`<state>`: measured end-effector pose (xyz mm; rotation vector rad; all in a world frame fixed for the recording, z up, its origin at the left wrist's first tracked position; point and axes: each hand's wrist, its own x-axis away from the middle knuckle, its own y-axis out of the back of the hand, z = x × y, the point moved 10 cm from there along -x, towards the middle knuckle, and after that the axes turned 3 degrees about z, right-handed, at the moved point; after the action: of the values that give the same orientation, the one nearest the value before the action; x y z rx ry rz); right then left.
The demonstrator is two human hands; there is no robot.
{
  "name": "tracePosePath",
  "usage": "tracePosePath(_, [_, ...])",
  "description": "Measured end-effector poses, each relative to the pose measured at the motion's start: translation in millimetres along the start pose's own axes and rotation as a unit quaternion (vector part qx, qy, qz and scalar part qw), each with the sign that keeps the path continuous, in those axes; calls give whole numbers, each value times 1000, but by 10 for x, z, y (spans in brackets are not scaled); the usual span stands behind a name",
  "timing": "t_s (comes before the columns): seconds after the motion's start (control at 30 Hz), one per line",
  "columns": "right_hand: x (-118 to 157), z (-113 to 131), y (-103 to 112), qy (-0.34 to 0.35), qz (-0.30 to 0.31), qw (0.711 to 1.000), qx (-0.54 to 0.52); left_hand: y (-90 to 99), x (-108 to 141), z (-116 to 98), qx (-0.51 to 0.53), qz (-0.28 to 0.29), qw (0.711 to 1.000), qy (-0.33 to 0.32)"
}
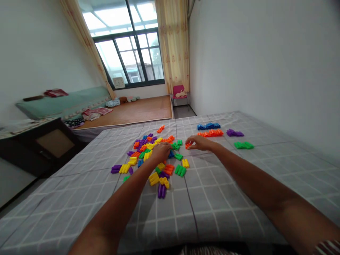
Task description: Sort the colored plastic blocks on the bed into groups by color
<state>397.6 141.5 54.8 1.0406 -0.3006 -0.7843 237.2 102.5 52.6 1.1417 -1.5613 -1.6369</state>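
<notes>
A heap of purple, yellow, green, orange and blue plastic building blocks (147, 156) lies spread over the grey checked cloth (212, 191). My left hand (161, 151) rests on the heap's right part; its fingertips are largely hidden among the blocks. Just right of the heap, my right hand (198, 142) pinches an orange block (187, 145) between thumb and fingers. Beyond that hand stand sorted groups: a blue row (209, 126), an orange row (212, 133), a purple group (235, 132) and a green group (243, 145).
One orange block (160, 129) lies apart behind the heap. A white wall (265, 63) runs along the right side. Farther back are a low bed (140, 109), a pink chair (179, 92) and a curtained window (132, 56). A dark cabinet (39, 145) stands at left.
</notes>
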Motion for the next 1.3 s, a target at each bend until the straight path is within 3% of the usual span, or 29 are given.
tracePosePath(0.13, [275,-479,790,-104,-147,983,47,-54,108,56,11,-39,999,14])
tracePosePath(0.2, [423,-663,1057,-136,-190,970,71,-41,165,76,9,-64,998,24])
tracePosePath(0.4, [567,-1037,1282,-184,-222,951,115,-53,222,92,6,-78,997,13])
tracePosePath(0.53, [455,-1254,1302,-211,-213,940,162,-51,219,123,16,-79,997,9])
tracePosePath(0.7, [193,-1377,1020,-207,-99,945,233,-79,204,160,38,-68,997,15])
tracePosePath(0.8, [146,-1440,887,-217,-66,939,258,-84,203,165,36,-63,997,19])
tracePosePath(0.97, [158,-1514,776,-235,-57,942,234,-85,201,158,36,-55,998,22])
tracePosePath(1.17, [188,-1523,791,-235,-53,943,228,-90,206,161,39,-57,997,28])
tracePosePath(1.3, [-9,-1307,837,-165,-72,958,222,-97,214,145,39,-55,997,25])
